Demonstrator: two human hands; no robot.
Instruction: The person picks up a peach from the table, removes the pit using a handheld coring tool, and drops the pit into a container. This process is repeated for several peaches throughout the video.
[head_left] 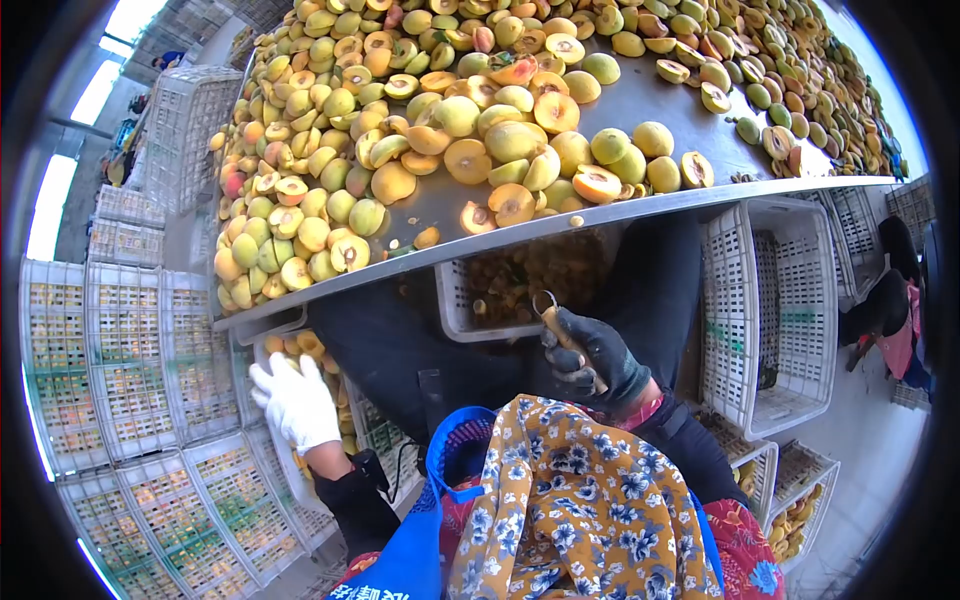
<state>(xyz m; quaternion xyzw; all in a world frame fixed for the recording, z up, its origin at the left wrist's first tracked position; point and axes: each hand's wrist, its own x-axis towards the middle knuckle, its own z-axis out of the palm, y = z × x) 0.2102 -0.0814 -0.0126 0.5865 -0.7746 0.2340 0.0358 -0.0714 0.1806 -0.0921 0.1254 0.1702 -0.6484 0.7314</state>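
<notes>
My right hand (608,358), in a dark glove, is wrapped round a pitting spoon (557,328) with a wooden handle and a small curved metal loop at its tip. It is above my lap, below the table edge. My left hand (302,405), in a white glove, has its fingers apart and holds nothing that I can see. Beneath it, a crate (290,462) contains yellow peach halves (309,345). Many greenish-yellow peaches (458,117), some halved with the stone showing, are heaped on the metal table (630,110) in front of me.
Under the table, between my legs, a white crate (452,300) holds brown stones and scraps. Stacked plastic crates (125,345) rise at the left. An upright crate (735,330) stands to the right. Another person (893,300) is at the far right.
</notes>
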